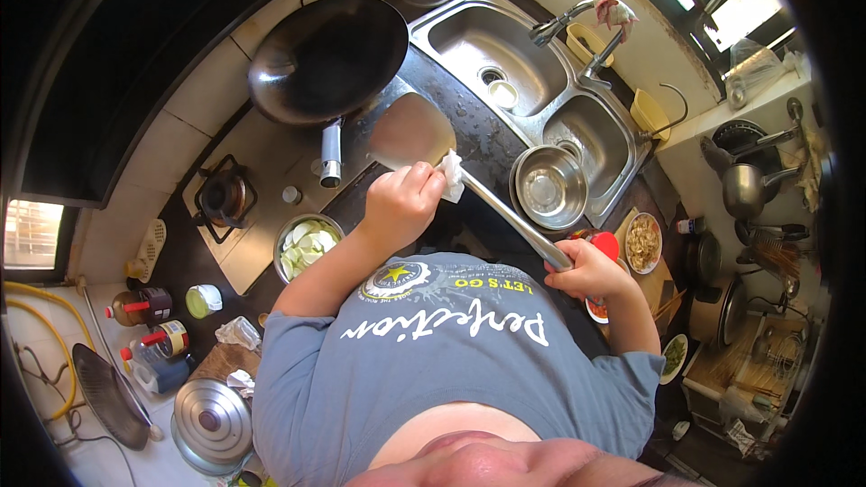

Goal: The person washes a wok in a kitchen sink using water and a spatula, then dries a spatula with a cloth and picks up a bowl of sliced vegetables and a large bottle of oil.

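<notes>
A large wok spatula with a broad metal blade and a long metal handle slants across the space in front of my chest. My left hand pinches a crumpled white tissue against the handle, just below the blade. Around the handle's far end my right hand is closed. Past the blade, a dark wok sits on the stove side of the counter, its metal handle pointing towards me. Close to my left forearm stands a metal bowl of pale green slices.
A double steel sink with a faucet lies ahead right; stacked metal bowls rest at its near edge. Left are a gas burner and bottles. A plate of food and a red-lidded jar are right.
</notes>
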Motion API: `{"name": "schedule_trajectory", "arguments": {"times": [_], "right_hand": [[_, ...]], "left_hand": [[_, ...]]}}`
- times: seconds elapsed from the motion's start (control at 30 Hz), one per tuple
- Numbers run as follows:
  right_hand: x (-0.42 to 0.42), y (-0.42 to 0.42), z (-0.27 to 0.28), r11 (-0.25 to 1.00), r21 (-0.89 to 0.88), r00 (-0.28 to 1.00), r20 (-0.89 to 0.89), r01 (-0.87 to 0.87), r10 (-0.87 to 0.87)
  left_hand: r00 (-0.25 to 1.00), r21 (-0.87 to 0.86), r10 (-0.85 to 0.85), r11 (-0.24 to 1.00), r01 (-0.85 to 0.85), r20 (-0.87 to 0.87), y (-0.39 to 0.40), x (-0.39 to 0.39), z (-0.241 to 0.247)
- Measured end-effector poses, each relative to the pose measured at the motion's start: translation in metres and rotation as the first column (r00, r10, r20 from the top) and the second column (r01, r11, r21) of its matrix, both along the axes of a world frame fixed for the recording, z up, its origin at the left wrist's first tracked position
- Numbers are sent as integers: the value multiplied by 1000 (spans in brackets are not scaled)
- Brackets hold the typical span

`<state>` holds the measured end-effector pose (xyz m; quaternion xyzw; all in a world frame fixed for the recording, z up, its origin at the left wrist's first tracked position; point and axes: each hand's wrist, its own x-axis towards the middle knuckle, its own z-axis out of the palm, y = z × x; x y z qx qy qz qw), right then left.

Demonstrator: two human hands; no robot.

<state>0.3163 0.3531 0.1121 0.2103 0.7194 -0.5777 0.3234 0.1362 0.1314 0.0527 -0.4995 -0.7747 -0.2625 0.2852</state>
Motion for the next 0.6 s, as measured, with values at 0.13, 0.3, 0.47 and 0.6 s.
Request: {"name": "schedule_trajectory", "arguments": {"times": [0.13,0.3,0.47,0.6], "right_hand": [[4,-1,1,1000,12,1000,10,16,-16],[10,0,-1,999,26,999,-11,45,-45],[11,1,0,998,61,999,8,34,-35],[9,-2,6,991,128,999,-8,-36,37]], "left_hand": [[996,-67,78,995,-80,-32,-10,-4,-7],[914,-187,387,896,-403,-120,-42,-29,-1],[910,163,366,903,-397,193,-56,-40,17],[973,121,53,989,-82,222,-26,-24,17]]}}
